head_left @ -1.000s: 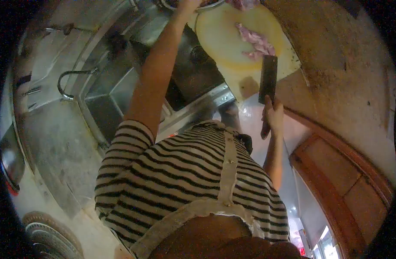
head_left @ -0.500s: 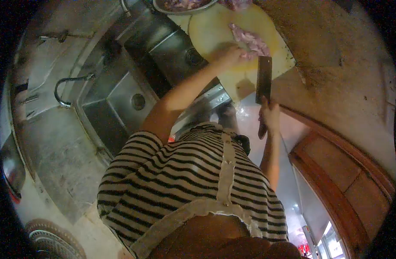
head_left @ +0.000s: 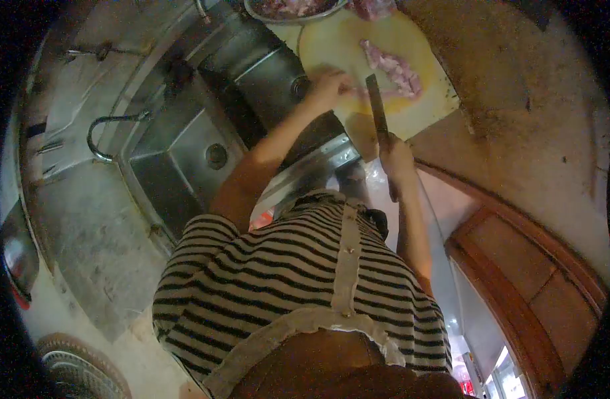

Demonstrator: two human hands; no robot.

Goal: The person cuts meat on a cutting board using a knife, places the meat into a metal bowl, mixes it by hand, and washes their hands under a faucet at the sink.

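My right hand (head_left: 399, 161) is wrapped round the handle of a cleaver (head_left: 378, 106), its blade seen almost edge-on over the cutting board (head_left: 328, 50). At the board's near left, my left hand (head_left: 329, 88) has its fingers closed on the end of a strip of raw meat (head_left: 360, 92), which runs toward the blade. The fingertips are slightly blurred. Beyond the cleaver, cut pieces of pale pink meat (head_left: 395, 70) lie in a slanting row on the board.
A metal bowl of meat (head_left: 295, 10) stands at the board's far left, with another lump of meat (head_left: 373, 8) beside it. A double steel sink (head_left: 175, 163) with a curved faucet (head_left: 96, 136) lies to the left. Brown wooden cabinet doors (head_left: 517, 266) are at the right.
My left hand has moved left and slightly down, away from the row of cut meat. The cleaver has shifted left and turned from showing its flat side to nearly edge-on.
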